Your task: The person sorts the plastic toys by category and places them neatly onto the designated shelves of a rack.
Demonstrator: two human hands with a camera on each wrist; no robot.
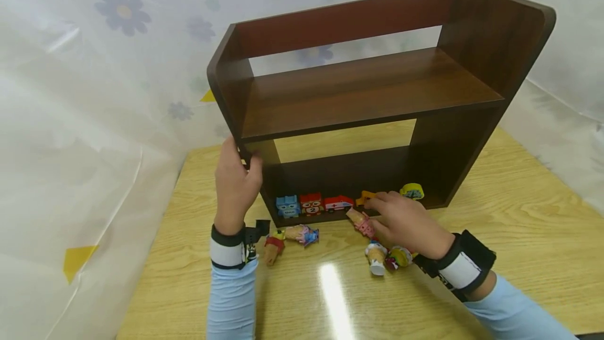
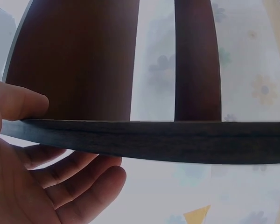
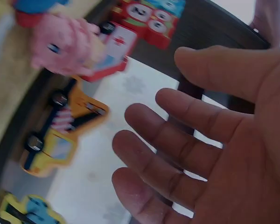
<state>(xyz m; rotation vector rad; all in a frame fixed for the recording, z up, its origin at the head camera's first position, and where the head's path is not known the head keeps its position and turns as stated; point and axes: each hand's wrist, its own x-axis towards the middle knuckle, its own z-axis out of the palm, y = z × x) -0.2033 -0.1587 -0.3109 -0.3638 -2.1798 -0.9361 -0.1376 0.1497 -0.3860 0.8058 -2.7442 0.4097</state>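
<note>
My left hand (image 1: pixel 238 180) grips the left side panel of a dark brown two-tier shelf (image 1: pixel 373 91); in the left wrist view, the thumb (image 2: pixel 28 102) lies on one face and the fingers on the other. Over the bottom tier's front edge, my right hand (image 1: pixel 408 222) holds nothing, its fingers loosely extended in the right wrist view. Closest to it is a yellow crane truck (image 3: pixel 60 135), partly covered in the head view. Left of that stand a red-and-white ambulance (image 1: pixel 338 203), a red owl block (image 1: pixel 311 204) and a blue owl block (image 1: pixel 288 206). A yellow clock-like toy (image 1: pixel 412 191) stands to the right.
A pink figurine (image 1: pixel 362 224) lies at the shelf's front edge beside my right hand. On the wooden table (image 1: pixel 189 277) before the shelf lie a white-and-tan figurine (image 1: pixel 376 258), a yellow-haired one (image 1: pixel 400 257), a blue-and-pink one (image 1: pixel 304 234) and a red-and-tan one (image 1: pixel 274 248).
</note>
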